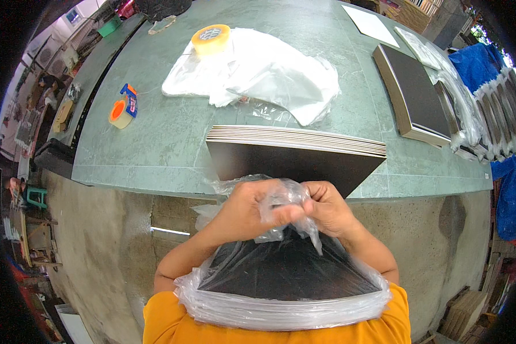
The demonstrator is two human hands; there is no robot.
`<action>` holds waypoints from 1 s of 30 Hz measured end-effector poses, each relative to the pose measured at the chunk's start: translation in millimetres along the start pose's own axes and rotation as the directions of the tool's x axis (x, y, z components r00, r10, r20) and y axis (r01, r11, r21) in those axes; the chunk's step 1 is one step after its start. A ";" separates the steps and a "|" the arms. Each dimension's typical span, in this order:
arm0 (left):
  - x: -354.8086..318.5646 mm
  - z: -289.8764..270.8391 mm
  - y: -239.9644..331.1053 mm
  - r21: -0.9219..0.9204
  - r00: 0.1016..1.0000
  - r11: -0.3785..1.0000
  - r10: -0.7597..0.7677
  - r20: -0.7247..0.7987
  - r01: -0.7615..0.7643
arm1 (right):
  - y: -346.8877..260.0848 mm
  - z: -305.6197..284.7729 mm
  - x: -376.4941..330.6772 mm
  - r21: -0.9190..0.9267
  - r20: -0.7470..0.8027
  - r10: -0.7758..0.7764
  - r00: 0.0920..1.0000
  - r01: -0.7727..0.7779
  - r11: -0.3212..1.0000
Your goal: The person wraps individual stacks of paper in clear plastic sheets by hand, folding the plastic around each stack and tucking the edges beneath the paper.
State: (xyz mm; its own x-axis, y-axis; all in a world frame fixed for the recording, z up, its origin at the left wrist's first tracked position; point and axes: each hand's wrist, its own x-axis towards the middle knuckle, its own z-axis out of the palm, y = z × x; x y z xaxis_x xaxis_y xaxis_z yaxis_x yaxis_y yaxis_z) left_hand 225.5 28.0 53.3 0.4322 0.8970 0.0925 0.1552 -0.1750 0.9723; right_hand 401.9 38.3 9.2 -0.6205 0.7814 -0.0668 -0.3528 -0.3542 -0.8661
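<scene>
Thin clear plastic bag (281, 286), glossy and crinkled, bunched at the neck between left hand (243, 209) and right hand (327, 206). Inside, dark boards (281, 269) with a smooth, faintly sheened face. On the surface (155, 143), grey-green stone-look slabs, matt and mottled, with fine seams. Stack of dark tiles (292, 157): matt near-black top, pale raw edges in layers. Heap of white plastic bags (264, 74), soft, semi-gloss, wrinkled. Tape roll (211, 39), glossy yellowish film. Tape dispenser (123, 109), hard orange and blue plastic. Blue tarpaulin (476, 66), woven plastic sheen. Rough, stained concrete below the surface edge.
</scene>
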 end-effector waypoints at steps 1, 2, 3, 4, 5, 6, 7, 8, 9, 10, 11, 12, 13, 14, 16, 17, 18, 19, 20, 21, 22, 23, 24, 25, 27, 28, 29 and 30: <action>-0.5 2.6 -4.3 -0.100 0.999 0.994 -0.044 0.028 0.046 | 5.7 -2.4 1.4 0.001 0.010 -0.030 1.000 0.030 1.000; -0.1 4.9 -1.9 -0.098 0.999 0.994 -0.045 0.021 0.047 | 5.6 -0.8 1.3 0.019 -0.017 0.005 1.000 -0.004 1.000; 0.9 6.8 2.4 -0.094 0.999 0.994 -0.047 0.013 0.048 | 5.0 1.0 1.9 0.039 -0.043 0.038 0.998 -0.036 0.999; 1.5 8.0 4.7 -0.090 0.999 0.995 -0.048 0.006 0.049 | 4.8 2.2 2.3 0.060 -0.069 0.071 0.995 -0.067 0.996; 1.3 8.5 4.2 -0.092 0.998 0.994 -0.055 0.011 0.055 | 7.8 1.8 1.9 0.022 -0.093 0.078 0.993 -0.076 0.997; 0.1 9.2 3.0 -0.092 0.998 0.994 -0.062 0.014 0.063 | 9.9 0.8 2.1 0.061 -0.076 0.076 0.994 -0.071 0.996; -0.7 9.4 1.5 -0.094 0.997 0.993 -0.069 0.018 0.071 | 11.5 -0.6 2.2 0.100 -0.059 0.074 0.995 -0.068 0.993; -1.7 7.6 -1.7 -0.075 0.997 0.995 -0.067 0.023 0.069 | 12.2 -1.5 1.8 0.138 -0.042 0.072 0.997 -0.065 0.988; -2.7 3.4 -6.3 -0.056 0.997 0.996 -0.064 0.031 0.065 | 11.4 -2.7 0.2 0.175 -0.033 0.094 0.995 -0.087 0.981; -4.4 -1.6 -9.7 -0.037 0.997 0.997 -0.061 0.038 0.062 | 9.4 -4.3 -2.6 0.210 -0.024 0.116 0.993 -0.109 0.972; -6.7 -7.3 -11.7 -0.039 0.997 0.996 -0.077 -0.027 0.076 | 6.5 -6.4 -5.5 0.245 -0.013 0.138 0.990 -0.131 0.961; -10.4 -14.3 -12.5 -0.040 0.991 0.995 -0.095 -0.094 0.092 | 1.1 -9.8 -9.1 0.219 -0.013 0.136 0.991 -0.130 0.967; -14.5 -22.5 -13.3 -0.041 0.981 0.993 -0.112 -0.160 0.107 | -5.6 -13.8 -13.3 0.193 -0.013 0.133 0.991 -0.128 0.973; -18.6 -34.9 -13.7 -0.016 0.956 0.993 -0.117 -0.268 0.117 | -11.9 -16.3 -17.2 0.167 -0.012 0.130 0.991 -0.126 0.978; -21.4 -55.1 -12.7 0.031 0.876 0.990 -0.107 -0.470 0.138 | -18.0 -16.2 -20.1 0.000 -0.059 0.075 0.995 -0.075 0.997; -20.6 -52.7 -8.4 0.065 0.901 0.990 -0.084 -0.426 0.123 | -18.3 -15.6 -18.7 -0.087 -0.055 0.045 0.997 -0.050 0.995; -19.2 -45.4 1.0 0.095 0.922 0.989 -0.068 -0.381 0.112 | -17.6 -13.9 -17.9 -0.169 -0.051 0.020 0.998 -0.029 0.985; -16.5 -37.2 9.1 0.123 0.941 0.988 -0.050 -0.336 0.096 | -18.0 -7.0 -12.6 -0.197 -0.063 0.014 0.998 -0.026 0.980; -10.7 -26.8 16.2 0.202 0.992 0.979 -0.014 -0.123 0.039 | -13.5 -3.6 -8.3 -0.147 -0.061 0.020 0.998 -0.029 0.989; -3.8 -16.5 21.4 0.268 0.995 0.963 0.014 0.095 -0.039 | -8.5 -1.7 -2.8 -0.100 -0.056 0.024 0.998 -0.029 0.995; -1.5 -4.9 18.6 0.129 0.998 0.992 -0.017 0.056 0.010 | -4.9 1.8 2.5 -0.049 -0.047 0.027 0.999 -0.029 0.998; -2.2 7.8 10.1 -0.015 0.998 0.999 -0.052 0.021 0.052 | -6.4 10.0 4.3 0.008 -0.107 0.064 0.992 -0.063 0.998; -1.9 14.3 2.0 -0.159 0.996 0.983 -0.090 -0.001 0.089 | -5.9 9.5 3.5 0.065 -0.102 0.067 0.992 -0.061 0.996; -1.8 10.4 -3.5 -0.155 0.991 0.979 -0.127 0.029 0.130 | -4.7 7.6 2.8 0.121 -0.096 0.071 0.993 -0.059 0.991; -7.1 -7.5 -14.8 -0.145 0.975 0.965 -0.206 0.087 0.217 | 0.0 -2.5 -1.1 0.193 -0.079 0.097 0.992 -0.080 0.978; -13.1 -15.4 -20.5 -0.047 0.983 0.982 -0.181 -0.014 0.180 | -3.5 -6.1 -4.2 0.244 -0.039 0.091 0.995 -0.079 0.966; -21.3 -24.0 -26.2 0.054 0.983 0.987 -0.145 -0.112 0.152 | -8.5 -8.5 -7.1 0.295 0.000 0.083 0.997 -0.079 0.952; -32.6 -34.9 -33.9 0.230 0.896 0.931 -0.173 -0.410 0.285 | -11.8 -12.6 -9.7 0.343 0.040 0.071 0.997 -0.081 0.936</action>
State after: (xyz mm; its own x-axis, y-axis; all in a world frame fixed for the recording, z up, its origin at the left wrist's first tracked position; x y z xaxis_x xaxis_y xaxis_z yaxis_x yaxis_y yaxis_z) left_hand 175.1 18.9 24.8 -0.0040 1.0000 0.0030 0.4716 -0.0008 0.8818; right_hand 420.8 41.4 13.9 -0.6719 0.7327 -0.1083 -0.5204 -0.5711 -0.6348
